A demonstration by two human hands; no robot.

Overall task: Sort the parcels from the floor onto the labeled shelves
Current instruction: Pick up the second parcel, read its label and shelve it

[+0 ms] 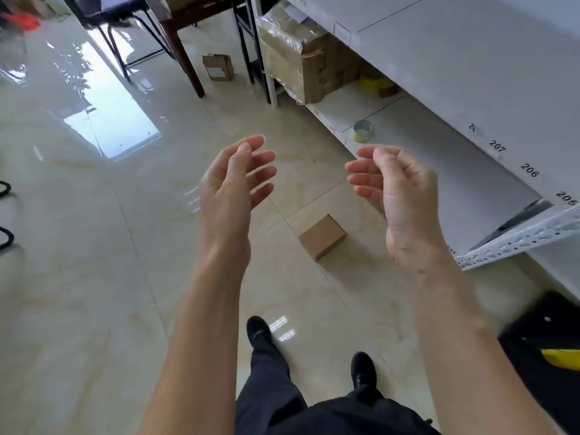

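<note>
Two hands: left hand [230, 186] and right hand [397, 191] raised apart, palms facing, fingers loosely curled, empty.
Small parcel: plain brown box [321, 237] on the tiled floor [94, 262], below and between the hands, near the shelf unit [470, 89].
Far parcel: labelled box [218, 68] on the floor by a table leg.
Shelf: wrapped carton [295, 62], tape roll [363, 131]; edge numbers 207, 206.

Glossy cream floor tiles [94, 277] mirror bright window light, while dark wooden table legs [185, 61] and a black metal frame [248, 42] stand at the back.
</note>
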